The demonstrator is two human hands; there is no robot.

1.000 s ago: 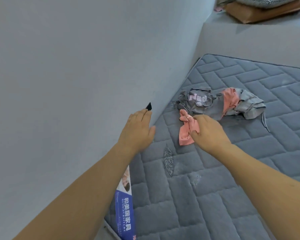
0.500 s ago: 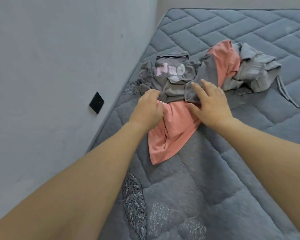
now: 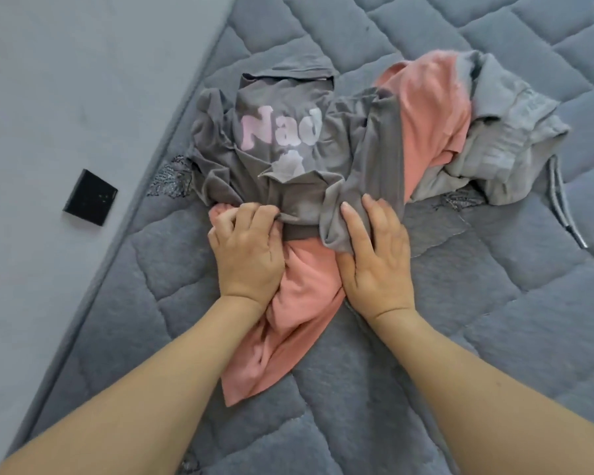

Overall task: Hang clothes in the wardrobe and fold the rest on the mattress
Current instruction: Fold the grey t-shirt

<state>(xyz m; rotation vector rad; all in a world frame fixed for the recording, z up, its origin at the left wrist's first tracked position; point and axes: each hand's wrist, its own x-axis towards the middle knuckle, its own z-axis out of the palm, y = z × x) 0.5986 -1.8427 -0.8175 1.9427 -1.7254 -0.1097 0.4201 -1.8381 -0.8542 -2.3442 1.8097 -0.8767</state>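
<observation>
Quilted grey-blue mattress point(image 3: 460, 337) fills most of the view; its left edge butts against a pale grey wall point(image 3: 66, 97).

Heap of clothes lies on the mattress, toward the far middle, close to the wall-side edge. Three pieces, tangled:
- dark grey T-shirt with pale pink lettering point(image 3: 282, 138), crumpled, at left of heap, print facing up.
- salmon-pink cotton garment point(image 3: 288, 330), long axis running diagonally from near-left to far-right; its near end points toward the viewer, the middle passes under the grey T-shirt, and the far part shows again at the right of the heap.
- light grey garment with a drawstring point(image 3: 504, 138), at far right; the cord trails off onto the mattress at right.

Left hand point(image 3: 247, 255): fingers curled, gripping bunched pink cloth where it meets the hem of the grey T-shirt.
Right hand point(image 3: 378, 255): palm down, fingers nearly straight, resting on a fold of the grey T-shirt just right of the pink garment; thumb side touches the pink cloth. Hands near one another, pink cloth between them.

Small black square plate point(image 3: 90, 197) on the wall, left of the heap.
</observation>
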